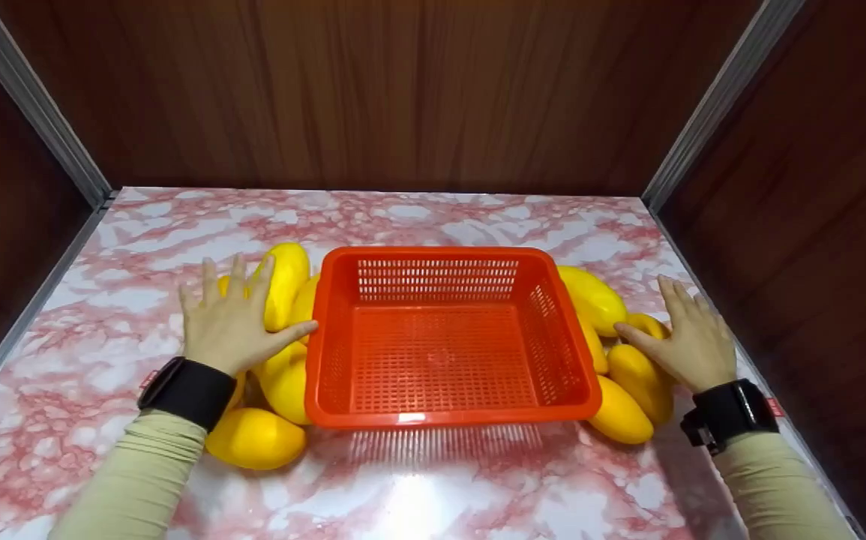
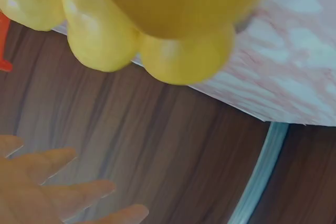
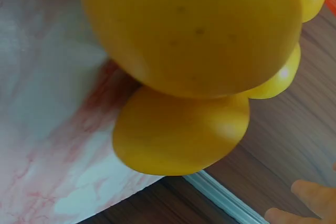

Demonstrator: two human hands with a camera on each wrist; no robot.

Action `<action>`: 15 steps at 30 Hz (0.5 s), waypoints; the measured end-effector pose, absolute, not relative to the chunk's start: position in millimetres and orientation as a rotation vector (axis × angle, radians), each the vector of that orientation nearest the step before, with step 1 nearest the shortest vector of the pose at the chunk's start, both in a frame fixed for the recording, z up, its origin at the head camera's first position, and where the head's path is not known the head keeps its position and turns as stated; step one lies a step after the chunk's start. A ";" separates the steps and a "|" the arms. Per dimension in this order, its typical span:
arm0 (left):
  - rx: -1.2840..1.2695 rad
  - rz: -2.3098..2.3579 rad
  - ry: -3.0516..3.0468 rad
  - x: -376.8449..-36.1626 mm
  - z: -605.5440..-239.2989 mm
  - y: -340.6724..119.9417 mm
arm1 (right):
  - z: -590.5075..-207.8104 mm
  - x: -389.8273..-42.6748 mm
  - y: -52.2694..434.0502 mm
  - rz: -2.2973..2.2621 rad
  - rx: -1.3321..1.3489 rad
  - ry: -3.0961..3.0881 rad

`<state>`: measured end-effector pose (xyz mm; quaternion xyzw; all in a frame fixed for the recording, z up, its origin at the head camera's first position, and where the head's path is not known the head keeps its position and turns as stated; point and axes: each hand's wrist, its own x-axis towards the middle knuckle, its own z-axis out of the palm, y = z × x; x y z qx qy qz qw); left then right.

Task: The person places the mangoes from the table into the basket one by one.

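An empty orange plastic basket [image 1: 447, 409] sits in the middle of the pink marbled tabletop [image 1: 103, 315]. Yellow mangoes are piled on both sides of it. My left hand [image 1: 232, 321] lies flat with straight fingers on the left pile of mangoes [image 1: 283, 281], thumb toward the basket's left rim. My right hand [image 1: 691, 339] rests with straight fingers on the right pile of mangoes [image 1: 639, 375]. The left wrist view shows blurred mangoes [image 2: 178, 9] close up and my left fingertips [image 2: 63, 190]. The right wrist view is filled by mangoes [image 3: 189, 30], with my right fingertips [image 3: 307, 203] at the lower right.
Dark wooden walls [image 1: 403, 90] close in the back and both sides, with metal corner strips [image 1: 35, 105]. A mango [image 1: 256, 439] lies near the front left by my left sleeve. Bare marbled surface lies in front of the basket.
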<state>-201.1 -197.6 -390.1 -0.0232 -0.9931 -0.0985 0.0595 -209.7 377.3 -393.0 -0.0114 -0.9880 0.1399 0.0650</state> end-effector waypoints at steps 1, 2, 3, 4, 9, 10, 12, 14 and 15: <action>-0.080 -0.298 -3.006 -201.2 -390.6 -195.1 | -393.7 -210.2 378.6 0.424 -0.036 -2.985; -0.092 -0.300 -3.006 -201.3 -391.1 -192.7 | -394.4 -210.7 380.0 0.425 -0.037 -2.987; -0.105 -0.301 -3.004 -201.2 -391.6 -190.4 | -395.3 -211.2 381.5 0.429 -0.038 -2.991; -0.120 -0.304 -3.003 -201.1 -392.2 -188.2 | -396.2 -211.7 382.9 0.436 -0.042 -2.996; -0.163 -0.322 -3.000 -200.0 -394.5 -178.5 | -401.3 -212.3 389.4 0.450 -0.077 -3.035; -0.167 -0.330 -3.001 -200.0 -394.8 -176.9 | -402.3 -212.1 390.5 0.453 -0.091 -3.046; -0.172 -0.337 -3.007 -199.8 -394.9 -173.4 | -404.3 -211.5 392.4 0.458 -0.122 -3.068; -0.177 -0.348 -3.012 -199.7 -394.9 -170.1 | -405.9 -211.1 394.1 0.465 -0.151 -3.087; -0.180 -0.351 -3.017 -199.6 -394.9 -168.6 | -406.7 -210.9 395.0 0.469 -0.163 -3.096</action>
